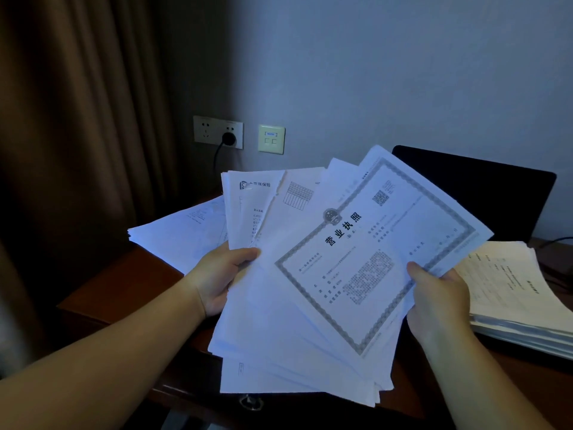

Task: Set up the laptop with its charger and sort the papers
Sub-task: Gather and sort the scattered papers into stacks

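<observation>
My left hand (221,276) and right hand (434,293) each pinch a side edge of the fanned sheaf of papers (310,305), held above the near edge of the worktop (124,283). Its long axis tilts far-right, and the top sheet is a bordered certificate (372,252) with a QR code. The sorted stack (511,299) lies just right of my right hand, the nearer one; the loose pile (186,234) is far-left and the laptop (483,193), plug (228,138) in socket, far-right.
</observation>
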A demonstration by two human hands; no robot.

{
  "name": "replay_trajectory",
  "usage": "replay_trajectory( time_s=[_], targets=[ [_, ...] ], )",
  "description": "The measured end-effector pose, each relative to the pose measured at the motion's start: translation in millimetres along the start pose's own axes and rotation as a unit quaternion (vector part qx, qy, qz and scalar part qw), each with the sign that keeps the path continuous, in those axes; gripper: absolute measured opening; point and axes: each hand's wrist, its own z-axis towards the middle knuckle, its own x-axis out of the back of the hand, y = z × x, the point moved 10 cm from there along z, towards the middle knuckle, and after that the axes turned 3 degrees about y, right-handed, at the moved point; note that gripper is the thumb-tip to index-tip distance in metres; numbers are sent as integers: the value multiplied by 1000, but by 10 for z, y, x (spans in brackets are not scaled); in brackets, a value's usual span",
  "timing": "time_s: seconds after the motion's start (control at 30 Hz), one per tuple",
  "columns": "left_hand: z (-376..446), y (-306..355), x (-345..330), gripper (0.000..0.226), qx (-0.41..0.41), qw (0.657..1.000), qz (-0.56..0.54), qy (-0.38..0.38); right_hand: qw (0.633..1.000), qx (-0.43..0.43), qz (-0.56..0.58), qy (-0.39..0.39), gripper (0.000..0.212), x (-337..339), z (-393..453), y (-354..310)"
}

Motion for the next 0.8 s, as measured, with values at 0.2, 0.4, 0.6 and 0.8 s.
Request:
replay_trajectory(
  time_s=[0.2, 0.4, 0.6, 0.8],
  targets=[
    [-27, 48, -66, 37, -30, 999, 15, -22, 997, -21, -27, -71, 27, -160, -89, 73],
    [-100, 48, -215, 57, -47, 994, 18, -97, 989, -21, -81, -122, 28, -299, -126, 117],
    [-61, 40, -74, 57, -47, 998, -7, -40, 994, 37, -79, -70, 24, -239, -98, 72],
    [-73, 38, -65, 36, -40, 998, -9, -37, 993, 76, -88, -23, 23, -122, -96, 91]
  ],
)
